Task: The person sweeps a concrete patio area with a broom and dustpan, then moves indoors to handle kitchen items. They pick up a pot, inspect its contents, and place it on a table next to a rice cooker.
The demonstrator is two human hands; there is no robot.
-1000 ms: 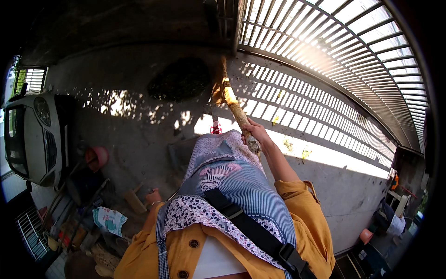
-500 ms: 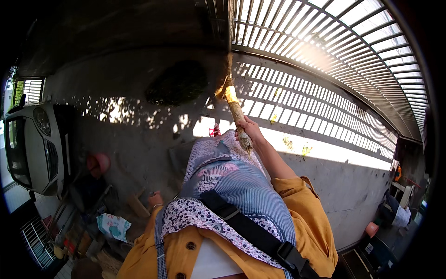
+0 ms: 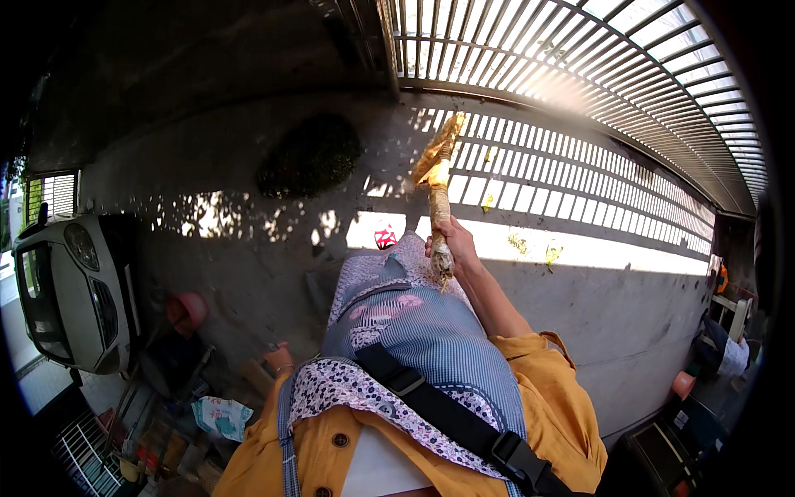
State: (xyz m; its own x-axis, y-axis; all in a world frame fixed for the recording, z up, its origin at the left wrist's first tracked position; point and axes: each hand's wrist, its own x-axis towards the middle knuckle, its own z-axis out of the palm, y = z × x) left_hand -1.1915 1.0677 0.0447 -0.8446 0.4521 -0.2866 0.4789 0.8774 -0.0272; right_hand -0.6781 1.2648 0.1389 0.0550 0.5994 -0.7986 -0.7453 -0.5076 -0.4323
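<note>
Though far from broom point(image 3: 440, 199), printed bag point(image 3: 221, 417).

The person's right hand point(image 3: 457, 247) wraps around the near end of a short straw-coloured broom with a thick, bound handle point(image 3: 440, 207), its bristles pointing far over sunlit grey concrete ground point(image 3: 571, 319). The left hand point(image 3: 279, 356) hangs low at the left, beside a brown wooden block point(image 3: 257, 377); whether it holds anything is unclear. Far left of the broom lies a dark green leafy heap point(image 3: 308, 157). A metal barred gate point(image 3: 571, 62) stands far right, casting striped shadows. At left are a pale car point(image 3: 73, 290) and, nearer the person, a pink plastic bucket point(image 3: 187, 312).
</note>
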